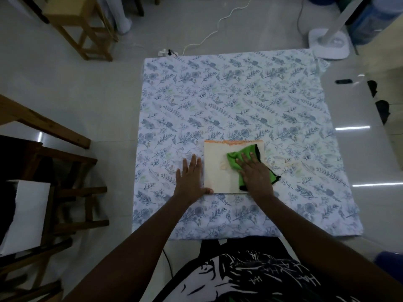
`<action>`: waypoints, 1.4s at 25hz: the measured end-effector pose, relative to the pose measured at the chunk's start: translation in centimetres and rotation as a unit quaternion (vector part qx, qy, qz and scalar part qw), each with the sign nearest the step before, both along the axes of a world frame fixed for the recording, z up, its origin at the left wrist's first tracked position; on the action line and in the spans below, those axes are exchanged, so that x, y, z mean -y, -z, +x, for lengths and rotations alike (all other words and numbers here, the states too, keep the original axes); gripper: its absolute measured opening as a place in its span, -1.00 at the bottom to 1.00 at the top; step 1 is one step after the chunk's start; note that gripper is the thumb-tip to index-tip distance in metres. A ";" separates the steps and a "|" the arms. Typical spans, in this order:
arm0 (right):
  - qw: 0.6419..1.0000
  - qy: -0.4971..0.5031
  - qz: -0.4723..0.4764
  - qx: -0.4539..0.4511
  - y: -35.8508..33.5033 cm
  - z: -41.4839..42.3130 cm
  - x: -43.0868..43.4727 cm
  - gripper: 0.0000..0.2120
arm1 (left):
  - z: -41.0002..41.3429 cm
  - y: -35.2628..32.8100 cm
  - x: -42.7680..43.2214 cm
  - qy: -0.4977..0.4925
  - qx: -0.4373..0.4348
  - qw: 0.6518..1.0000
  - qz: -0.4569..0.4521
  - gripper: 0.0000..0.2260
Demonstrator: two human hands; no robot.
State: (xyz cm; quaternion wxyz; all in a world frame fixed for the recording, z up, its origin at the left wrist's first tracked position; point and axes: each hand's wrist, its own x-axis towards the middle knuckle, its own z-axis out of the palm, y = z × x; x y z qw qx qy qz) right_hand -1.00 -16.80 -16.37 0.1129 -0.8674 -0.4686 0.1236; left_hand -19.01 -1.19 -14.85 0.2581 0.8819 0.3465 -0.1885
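Wiping a board, head view only.

- Board (218,171): pale square slab lying flat on the floral sheet (218,94), in the sheet's near half, close to my body. Orange trim along its far edge. A pale smear shows near the middle, just left of the cloth. I take that as the wipe target.
- Cloth (237,156): green with a dark border, bunched on the board's right half. One corner hangs over the right edge onto the sheet.
- Right hand (255,175): palm down on the cloth, fingers straight and slightly spread, pressing and not pinching. A flat palm puts even pressure across the cloth.
- Left hand (190,177): flat on the sheet just beside the board's left edge, fingers straight and together, thumb touching the near-left corner. My reading is that it braces the board so the wiping does not slide it sideways.
- The sheet probably catches drips and spares the tile floor.
- Surroundings: a white cable (218,25) beyond the sheet's far edge, a fan base (329,43) at the far right, and wooden stools (82,29) to the left.

Judgement: the wipe is mid-course, since the smear is not yet gone.
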 end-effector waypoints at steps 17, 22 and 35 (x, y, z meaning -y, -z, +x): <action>0.976 0.200 -0.057 0.064 -1.2 3.1 11.1 -0.36 | 2.8 -0.6 4.8 -0.077 0.093 0.993 0.015 -0.33; 0.966 0.207 0.080 -0.135 -2.8 0.7 3.3 -0.57 | 4.1 -2.2 3.2 -0.206 0.138 0.967 -0.058 -0.38; 0.820 0.381 0.206 -0.375 -5.6 4.2 0.9 -0.81 | 3.9 -5.4 -0.3 -0.353 0.269 0.870 -0.213 -0.75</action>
